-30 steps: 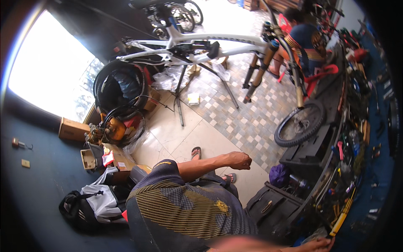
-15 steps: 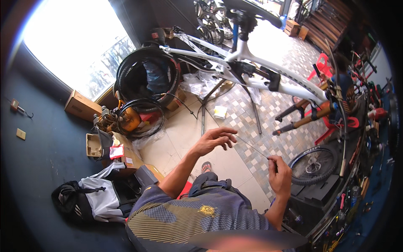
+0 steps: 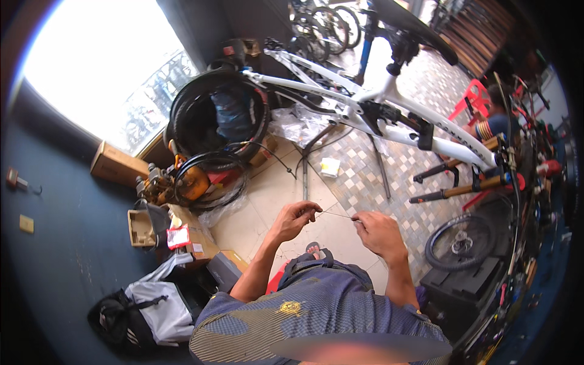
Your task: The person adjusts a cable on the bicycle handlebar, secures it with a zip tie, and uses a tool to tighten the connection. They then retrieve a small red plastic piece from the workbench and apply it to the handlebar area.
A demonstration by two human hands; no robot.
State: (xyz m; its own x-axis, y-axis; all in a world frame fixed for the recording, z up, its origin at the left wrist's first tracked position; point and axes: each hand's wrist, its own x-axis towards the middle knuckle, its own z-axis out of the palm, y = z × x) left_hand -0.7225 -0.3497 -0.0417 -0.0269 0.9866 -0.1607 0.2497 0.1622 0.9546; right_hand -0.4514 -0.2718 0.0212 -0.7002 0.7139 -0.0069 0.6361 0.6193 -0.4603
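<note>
The left hand and the right hand are raised in front of the person's chest, a little apart, with a thin wire stretched between them. The left grip is nearly closed, fingertips pinched on one end of the wire; the right grip is closed too, thumb and fingers curled over the other end. The wire runs almost level above the tiled floor.

Just beyond the hands a white bicycle frame is held up on a repair stand, its legs spread on the floor ahead. To the left of it lean black tyres and an orange compressor, with cardboard boxes and a grey and black bag nearer the person. On the right a loose wheel lies by a black case, and another person sits by a red plastic chair. Nothing stands between the hands and the wire.
</note>
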